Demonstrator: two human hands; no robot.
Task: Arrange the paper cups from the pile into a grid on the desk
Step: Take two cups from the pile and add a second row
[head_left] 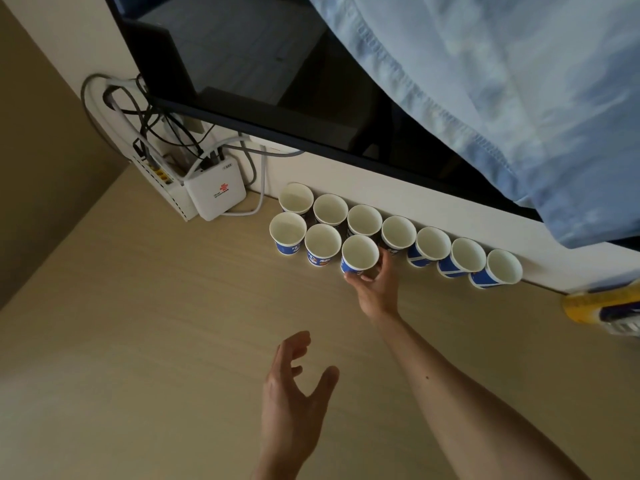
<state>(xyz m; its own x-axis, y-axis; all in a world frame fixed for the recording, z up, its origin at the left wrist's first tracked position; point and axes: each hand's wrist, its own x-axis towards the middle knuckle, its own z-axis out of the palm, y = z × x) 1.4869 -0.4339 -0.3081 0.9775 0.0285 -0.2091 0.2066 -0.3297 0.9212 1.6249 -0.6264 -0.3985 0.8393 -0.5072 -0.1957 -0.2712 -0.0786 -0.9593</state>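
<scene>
Back row [433, 242] of seven cups done. My right hand [375, 285] grips third front cup [359, 252]. My left hand [294, 393] spread, empty. Front row needs more.

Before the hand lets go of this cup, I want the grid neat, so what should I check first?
1. Held cup upright, mouth up: ok.
2. Right hand grips its side: ok.
3. Base flat on the desk: cannot tell, fingers hide it.
4. In line beside second front cup: ok.
5. Directly before third back-row cup: ok.
6. Left hand free, holding nothing: ok.
</scene>
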